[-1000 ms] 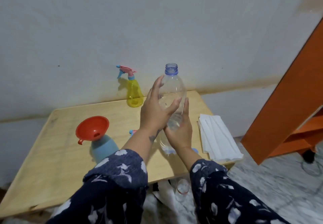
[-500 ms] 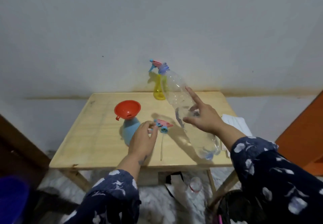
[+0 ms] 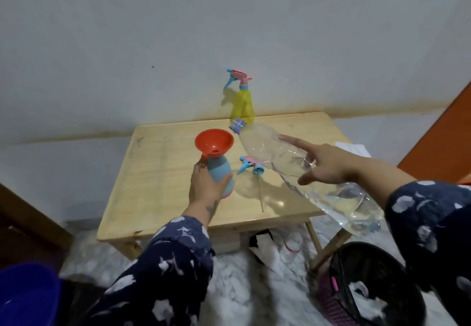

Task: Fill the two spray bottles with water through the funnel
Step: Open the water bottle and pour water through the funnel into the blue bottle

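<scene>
My left hand [image 3: 207, 187] is gripping the blue spray bottle [image 3: 220, 176], fingers curled round it, the red funnel [image 3: 214, 142] sitting in its neck just above them. My right hand [image 3: 325, 164] is gripping the tilted water bottle [image 3: 293, 165], forefinger stretched along it, mouth pointing at the funnel. The yellow spray bottle [image 3: 242, 104] is standing beyond, on the table [image 3: 158, 173]

A pale wooden bench [image 3: 158, 193] mid-frame carries a yellow spray bottle [image 3: 242, 105] at its back edge, a loose sprayer head [image 3: 251, 166] centrally, and white paper [image 3: 353, 148] at right.
</scene>
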Motion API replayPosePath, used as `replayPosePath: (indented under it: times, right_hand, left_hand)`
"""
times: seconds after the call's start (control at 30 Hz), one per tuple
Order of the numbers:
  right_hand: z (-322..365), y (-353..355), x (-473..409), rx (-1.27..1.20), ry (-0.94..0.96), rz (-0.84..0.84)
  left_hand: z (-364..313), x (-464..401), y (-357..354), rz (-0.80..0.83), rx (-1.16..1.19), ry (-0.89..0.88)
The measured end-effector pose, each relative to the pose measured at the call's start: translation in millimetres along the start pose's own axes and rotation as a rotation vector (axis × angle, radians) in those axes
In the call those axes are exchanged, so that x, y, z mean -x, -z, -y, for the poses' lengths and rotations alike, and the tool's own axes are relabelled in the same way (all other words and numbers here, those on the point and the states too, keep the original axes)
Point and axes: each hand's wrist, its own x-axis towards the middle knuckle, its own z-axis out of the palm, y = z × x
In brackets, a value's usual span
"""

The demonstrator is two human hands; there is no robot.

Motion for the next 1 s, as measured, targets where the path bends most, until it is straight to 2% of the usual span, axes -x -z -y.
replayPosePath:
  times: [0.13,0.4,0.67,1.0]
  right_hand:
    - [14,3,11,0.067,-0.043,0.014]
    - [30,14,16,0.304,-0.105,-0.001]
    - [30,16,19,0.419,-0.128,-0.036]
    - [34,22,13,0.502,-0.068,-0.073]
  left_hand:
    - [6,2,5,0.061,0.059,-0.021]
    - [7,-4,16,0.191,0.011,-0.046]
    - [5,-6,19,0.225,-0.026,-0.068]
    - [4,-6,18,0.212,-0.047,-0.019]
